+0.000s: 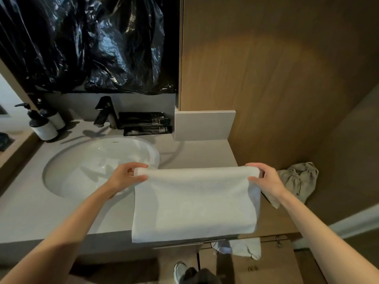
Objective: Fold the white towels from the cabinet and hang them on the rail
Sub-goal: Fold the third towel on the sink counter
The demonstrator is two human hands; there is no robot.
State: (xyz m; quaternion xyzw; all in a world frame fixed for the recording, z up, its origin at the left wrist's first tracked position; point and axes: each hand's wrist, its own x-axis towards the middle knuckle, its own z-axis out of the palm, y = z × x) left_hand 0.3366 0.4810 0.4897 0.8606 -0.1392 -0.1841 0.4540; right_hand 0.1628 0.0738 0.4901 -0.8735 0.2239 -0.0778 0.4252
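Both bare hands hold one folded white towel (194, 203) by its upper edge, stretched flat between them above the right part of the table (205, 152); the left grip (125, 178) pinches the towel's upper left corner, thumb on the near face and fingers curled over the fold; the right grip (266, 181) clamps the upper right corner the same way; the towel hangs smooth, its lower edge reaching down past the table's front edge; just below that edge a thin metal rail (178, 244) runs along the front, and a pale cloth (240, 248) hangs there, though how it is fixed cannot be told; a white oval sink (98, 160) is sunk in the table to the left of the towel, with a dark faucet (105, 111) behind it; two pump bottles (43, 126) stand at the far left; a stack of black tubes (145, 124) lies beside the faucet; crumpled black plastic sheeting (86, 44) covers the wall above; a wood panel (276, 68) rises on the right, with a bunched grey-beige bag (299, 181) near the right grip; a light shoe (180, 271) shows on the floor below.
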